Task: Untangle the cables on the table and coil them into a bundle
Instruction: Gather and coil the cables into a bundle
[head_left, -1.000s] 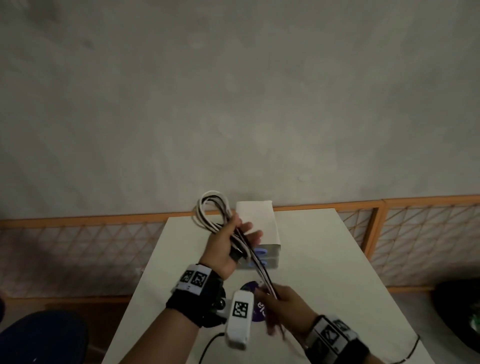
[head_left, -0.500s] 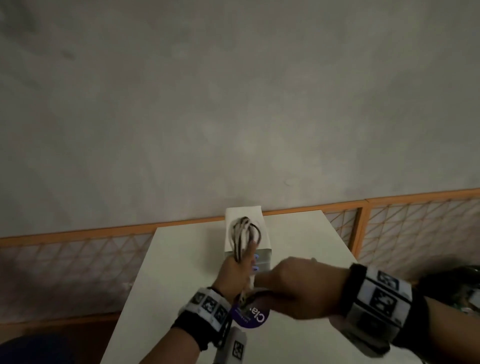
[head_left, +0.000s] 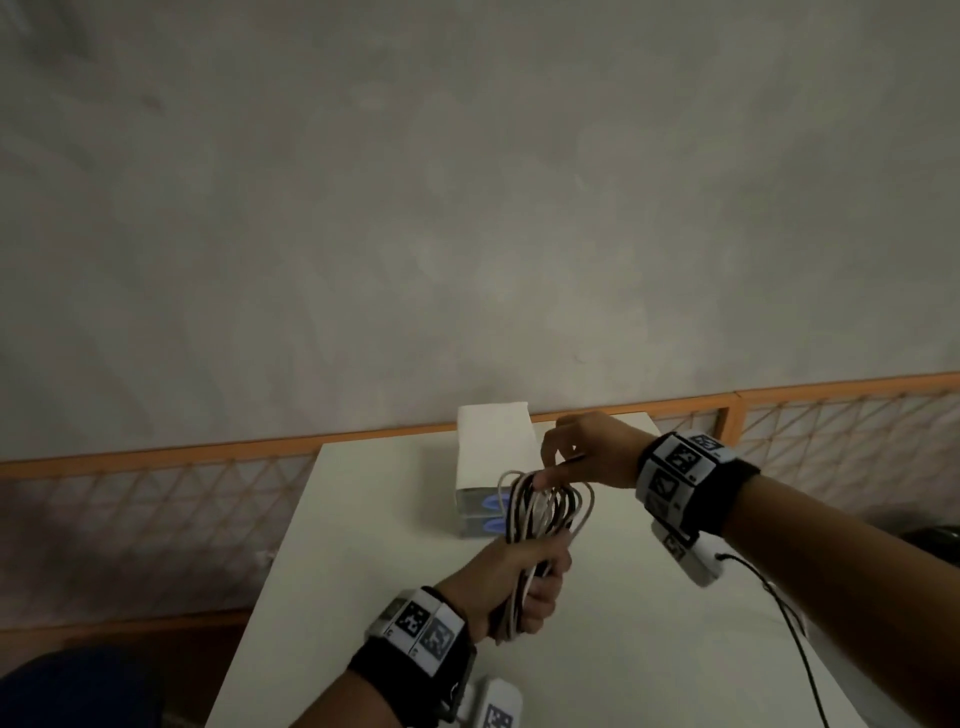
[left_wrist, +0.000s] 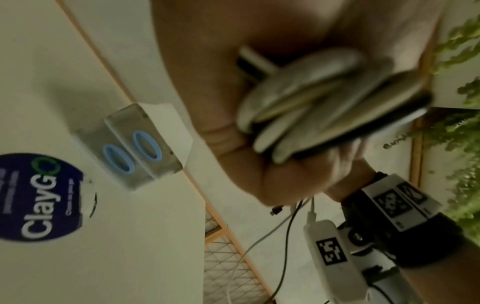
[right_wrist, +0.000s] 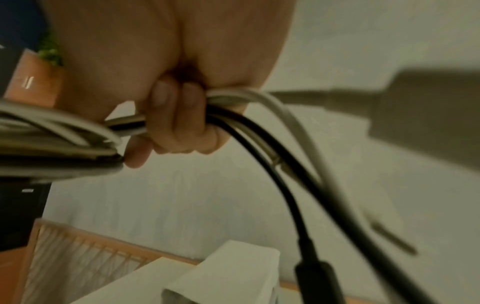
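The left hand (head_left: 524, 582) clenches the cable bundle (head_left: 540, 512) above the table (head_left: 363, 545). Beyond its fingers, the right hand (head_left: 587, 449) has swung from low to pinch the loops' top, so coiling is nearly finished.

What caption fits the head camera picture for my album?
Left hand grips coiled cables above a white table while the right hand pinches the top loops.

Desk (head_left: 363, 519): white top, pale and plain. At its far edge stands a white box (head_left: 493, 447) with two blue ovals on its near face. A round dark-blue ClayGo sticker (left_wrist: 39, 197) lies near the box.
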